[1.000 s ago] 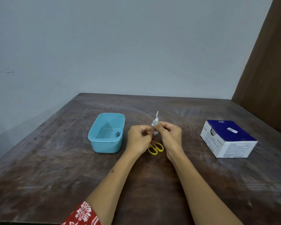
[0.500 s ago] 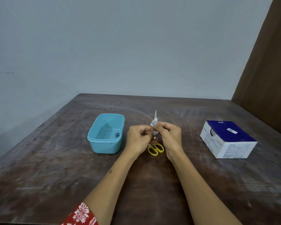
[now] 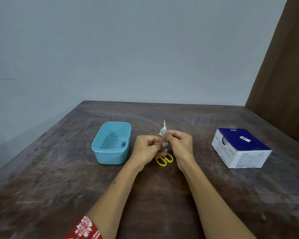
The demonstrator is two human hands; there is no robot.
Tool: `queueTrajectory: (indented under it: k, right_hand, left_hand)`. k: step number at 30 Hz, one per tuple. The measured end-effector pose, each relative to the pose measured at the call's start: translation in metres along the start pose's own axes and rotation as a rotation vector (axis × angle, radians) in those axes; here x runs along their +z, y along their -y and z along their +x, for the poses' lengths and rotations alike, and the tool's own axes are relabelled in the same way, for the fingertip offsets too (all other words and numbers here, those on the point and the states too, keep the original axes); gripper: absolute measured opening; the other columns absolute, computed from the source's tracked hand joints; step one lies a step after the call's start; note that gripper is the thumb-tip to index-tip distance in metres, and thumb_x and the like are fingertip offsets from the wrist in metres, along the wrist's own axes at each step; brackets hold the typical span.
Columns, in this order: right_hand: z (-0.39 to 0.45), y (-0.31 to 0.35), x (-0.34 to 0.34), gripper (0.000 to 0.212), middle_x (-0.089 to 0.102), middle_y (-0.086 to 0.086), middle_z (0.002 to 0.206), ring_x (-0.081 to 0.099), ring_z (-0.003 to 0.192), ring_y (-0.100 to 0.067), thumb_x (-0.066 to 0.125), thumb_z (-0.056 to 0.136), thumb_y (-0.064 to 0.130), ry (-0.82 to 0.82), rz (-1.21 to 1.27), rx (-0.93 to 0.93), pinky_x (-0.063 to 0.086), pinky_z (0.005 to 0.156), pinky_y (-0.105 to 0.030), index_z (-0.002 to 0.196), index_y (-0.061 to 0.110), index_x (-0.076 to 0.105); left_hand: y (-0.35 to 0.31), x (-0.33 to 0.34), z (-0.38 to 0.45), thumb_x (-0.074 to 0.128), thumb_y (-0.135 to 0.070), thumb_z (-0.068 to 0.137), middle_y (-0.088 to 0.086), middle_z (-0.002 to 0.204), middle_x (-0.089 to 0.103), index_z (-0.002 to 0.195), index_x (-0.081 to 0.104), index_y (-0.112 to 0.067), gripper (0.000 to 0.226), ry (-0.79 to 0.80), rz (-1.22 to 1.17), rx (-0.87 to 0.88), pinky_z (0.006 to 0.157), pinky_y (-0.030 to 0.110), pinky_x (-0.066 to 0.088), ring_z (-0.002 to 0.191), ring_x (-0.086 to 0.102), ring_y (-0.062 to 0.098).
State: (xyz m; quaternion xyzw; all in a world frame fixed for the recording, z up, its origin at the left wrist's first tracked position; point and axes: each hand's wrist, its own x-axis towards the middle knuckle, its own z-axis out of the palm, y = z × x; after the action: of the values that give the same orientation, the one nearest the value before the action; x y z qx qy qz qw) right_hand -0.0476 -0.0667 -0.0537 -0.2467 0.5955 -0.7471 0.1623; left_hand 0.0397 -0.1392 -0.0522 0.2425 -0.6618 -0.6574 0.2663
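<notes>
Mostly hidden behind left hand (image 3: pixel 145 149) and right hand (image 3: pixel 179 145): the scissors (image 3: pixel 166 159)

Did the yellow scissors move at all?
No. The yellow scissors lie in the same spot, as far from the blue tub as before.

Grey wall (image 3: pixel 128 49), dark wooden table (image 3: pixel 41 195)

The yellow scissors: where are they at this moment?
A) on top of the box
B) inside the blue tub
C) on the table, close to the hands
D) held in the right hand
C: the scissors lie on the table between the wrists, while the left hand and the right hand both pinch a small packet.
</notes>
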Motion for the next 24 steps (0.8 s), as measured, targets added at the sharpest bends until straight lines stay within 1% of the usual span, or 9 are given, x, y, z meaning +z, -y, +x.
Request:
queueTrajectory:
  k: [3,6,10,13,16,19,21,23,24]
  right_hand:
    - [0.006,0.002,-0.004,0.005,0.07,0.008,0.067,0.061,0.06,0.007,0.073,0.079,0.017,-0.103,0.051,-0.042,0.045,0.056,-0.007,0.075,0.015,0.073]
    - [0.006,0.002,-0.004,0.004,0.068,0.012,0.061,0.059,0.06,0.009,0.073,0.079,0.018,-0.086,0.079,-0.034,0.045,0.058,-0.006,0.075,0.015,0.073]
    - [0.002,-0.001,-0.001,0.006,0.067,0.007,0.057,0.06,0.052,0.001,0.072,0.079,0.013,-0.001,0.043,-0.021,0.046,0.047,-0.013,0.075,0.009,0.073]
    - [0.0,-0.003,-0.002,0.01,0.07,-0.001,0.061,0.066,0.054,-0.011,0.073,0.079,0.015,0.042,0.004,-0.02,0.05,0.045,-0.02,0.081,0.005,0.073]
    - [-0.002,-0.006,0.0,0.015,0.073,-0.006,0.071,0.071,0.065,-0.021,0.074,0.079,0.018,0.065,-0.056,-0.055,0.056,0.052,-0.029,0.085,0.005,0.073]
    - [-0.001,-0.006,0.001,0.007,0.071,-0.003,0.083,0.07,0.074,-0.022,0.075,0.078,0.023,0.002,-0.168,-0.163,0.058,0.063,-0.034,0.078,0.016,0.074]
    - [0.0,-0.006,0.001,0.004,0.068,0.002,0.083,0.068,0.076,-0.017,0.074,0.079,0.021,-0.019,-0.266,-0.263,0.056,0.068,-0.032,0.075,0.022,0.073]
    - [-0.001,-0.007,-0.001,0.006,0.066,0.006,0.081,0.065,0.076,-0.01,0.072,0.079,0.016,-0.011,-0.389,-0.356,0.053,0.069,-0.024,0.077,0.021,0.073]
    - [-0.001,-0.007,0.0,0.005,0.066,0.006,0.081,0.064,0.076,-0.008,0.072,0.079,0.013,-0.002,-0.447,-0.4,0.051,0.068,-0.021,0.078,0.018,0.074]
  left_hand:
    - [-0.001,0.003,-0.003,0.067,0.006,0.079,0.013,0.072,0.069,0.097,0.064,0.006,0.019,0.1,0.035,-0.056,0.057,0.023,0.058,0.059,0.069,0.015]
    - [0.0,0.005,-0.003,0.067,0.007,0.079,0.012,0.071,0.068,0.094,0.065,0.004,0.016,0.061,0.051,-0.024,0.056,0.022,0.058,0.057,0.069,0.014]
    - [0.001,0.004,-0.001,0.066,0.008,0.079,0.016,0.075,0.067,0.095,0.066,0.008,0.017,-0.025,0.024,0.033,0.054,0.02,0.057,0.055,0.068,0.013]
    - [0.0,0.002,0.0,0.065,0.007,0.08,0.017,0.077,0.07,0.093,0.069,0.004,0.014,-0.04,-0.031,0.035,0.057,0.023,0.058,0.064,0.07,0.017]
    - [0.001,0.001,0.001,0.058,0.001,0.086,0.018,0.081,0.073,0.091,0.072,-0.001,0.015,-0.047,-0.081,0.035,0.068,0.035,0.06,0.077,0.072,0.026]
    - [0.002,0.003,0.002,0.059,-0.009,0.086,0.015,0.084,0.074,0.092,0.072,-0.007,0.014,-0.102,-0.067,0.051,0.075,0.043,0.059,0.081,0.072,0.026]
    - [0.001,0.003,0.002,0.065,-0.017,0.084,0.009,0.085,0.074,0.091,0.071,-0.015,0.01,-0.187,-0.012,0.116,0.075,0.038,0.059,0.081,0.072,0.018]
    - [-0.002,0.004,0.001,0.07,-0.021,0.08,-0.002,0.085,0.074,0.09,0.069,-0.021,0.01,-0.274,0.032,0.231,0.069,0.021,0.057,0.079,0.07,0.005]
    - [-0.003,0.004,0.0,0.072,-0.021,0.079,-0.008,0.084,0.072,0.091,0.07,-0.021,0.012,-0.311,0.053,0.294,0.065,0.012,0.053,0.078,0.068,-0.002]
